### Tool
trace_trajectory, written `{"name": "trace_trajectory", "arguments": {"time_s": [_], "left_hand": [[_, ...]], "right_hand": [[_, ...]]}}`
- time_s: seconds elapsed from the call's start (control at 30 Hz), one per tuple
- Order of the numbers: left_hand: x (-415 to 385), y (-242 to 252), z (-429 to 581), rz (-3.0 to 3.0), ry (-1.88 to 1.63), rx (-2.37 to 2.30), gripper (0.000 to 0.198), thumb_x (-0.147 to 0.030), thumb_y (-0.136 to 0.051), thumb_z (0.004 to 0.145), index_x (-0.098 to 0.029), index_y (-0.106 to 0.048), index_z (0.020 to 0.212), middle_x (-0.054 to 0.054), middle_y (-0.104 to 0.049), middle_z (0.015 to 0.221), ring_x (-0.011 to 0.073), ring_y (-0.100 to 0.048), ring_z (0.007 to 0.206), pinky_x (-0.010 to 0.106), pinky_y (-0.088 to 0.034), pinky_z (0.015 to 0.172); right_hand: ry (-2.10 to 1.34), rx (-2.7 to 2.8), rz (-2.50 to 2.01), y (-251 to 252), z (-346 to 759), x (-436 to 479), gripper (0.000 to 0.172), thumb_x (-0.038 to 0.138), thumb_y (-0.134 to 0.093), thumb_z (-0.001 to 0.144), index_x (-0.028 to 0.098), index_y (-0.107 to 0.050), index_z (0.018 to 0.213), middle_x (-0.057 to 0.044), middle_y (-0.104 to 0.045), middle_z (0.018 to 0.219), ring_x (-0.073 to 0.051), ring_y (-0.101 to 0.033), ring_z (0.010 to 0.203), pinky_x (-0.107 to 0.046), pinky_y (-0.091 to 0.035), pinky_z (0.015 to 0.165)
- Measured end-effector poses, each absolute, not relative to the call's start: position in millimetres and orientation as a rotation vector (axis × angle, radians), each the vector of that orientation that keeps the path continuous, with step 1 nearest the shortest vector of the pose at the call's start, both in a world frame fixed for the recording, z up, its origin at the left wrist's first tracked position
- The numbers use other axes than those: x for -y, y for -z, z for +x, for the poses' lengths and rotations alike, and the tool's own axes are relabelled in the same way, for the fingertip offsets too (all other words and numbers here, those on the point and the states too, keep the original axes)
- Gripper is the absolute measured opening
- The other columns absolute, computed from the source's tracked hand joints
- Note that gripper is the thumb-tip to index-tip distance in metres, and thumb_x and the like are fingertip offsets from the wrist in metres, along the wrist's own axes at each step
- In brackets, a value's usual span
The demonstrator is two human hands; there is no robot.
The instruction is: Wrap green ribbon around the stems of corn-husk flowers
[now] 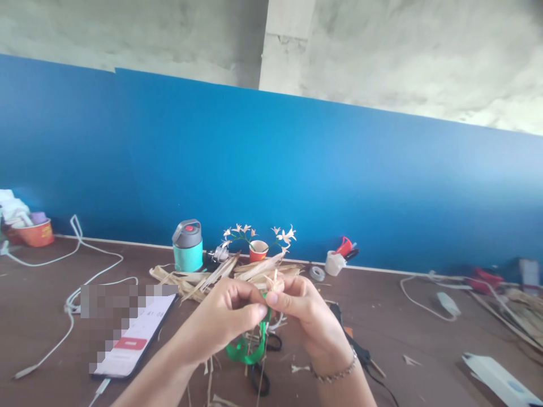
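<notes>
My left hand (235,308) pinches the upper end of a green tape strip (250,351), which curls down below the fingers. My right hand (302,302), with a bracelet on its wrist, holds a small pale husk flower (275,281) between thumb and fingers. The fingertips of both hands meet beside the base of the flower. Black-handled scissors (259,380) lie under the tape. Behind the hands are dry husk strips (220,275). Finished-looking pale flowers on green stems (285,235) lean out of a red and white paper cup (258,252).
A phone (131,339) lies at the left with white cables (91,277). Farther back stand a teal flask (188,249), a tape roll (317,273) and a white cup with pens (335,263). A black tool (358,347) lies right of my hands. A blue partition (297,169) borders the table.
</notes>
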State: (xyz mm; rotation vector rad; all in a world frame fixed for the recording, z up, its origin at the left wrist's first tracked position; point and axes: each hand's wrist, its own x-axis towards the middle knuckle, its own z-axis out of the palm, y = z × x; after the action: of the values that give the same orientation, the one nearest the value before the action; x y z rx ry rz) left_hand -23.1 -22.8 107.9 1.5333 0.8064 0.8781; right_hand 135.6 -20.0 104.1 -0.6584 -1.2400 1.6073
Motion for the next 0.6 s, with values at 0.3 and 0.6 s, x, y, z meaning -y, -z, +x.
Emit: {"name": "trace_trajectory", "arguments": {"time_s": [0.3,0.6], "left_hand": [[24.3,-113.2,-21.1,1.398,-0.885,-0.745,0.02,-0.027,-0.067,0.068,-0.014,-0.058,0.056,-0.006,-0.042,0.049,0.0058,-0.03,0.047,0.023,-0.018,0.046],[23.5,-109.3,-21.6,1.242,-0.907,-0.546,0.016,-0.02,-0.07,0.065,-0.014,-0.058,0.056,-0.005,-0.047,0.056,0.0051,-0.035,0.051,0.02,-0.024,0.05]], "right_hand": [[-1.612,1.196,-0.62,-102.3,133.3,18.7,0.02,0.02,-0.074,0.063,0.014,-0.055,0.058,0.004,-0.048,0.058,-0.008,-0.04,0.055,-0.023,-0.031,0.054],[-1.744,1.28,-0.431,-99.3,138.5,15.2,0.005,0.019,-0.068,0.071,0.015,-0.068,0.072,-0.002,-0.059,0.073,-0.012,-0.049,0.065,-0.027,-0.037,0.062]]}}
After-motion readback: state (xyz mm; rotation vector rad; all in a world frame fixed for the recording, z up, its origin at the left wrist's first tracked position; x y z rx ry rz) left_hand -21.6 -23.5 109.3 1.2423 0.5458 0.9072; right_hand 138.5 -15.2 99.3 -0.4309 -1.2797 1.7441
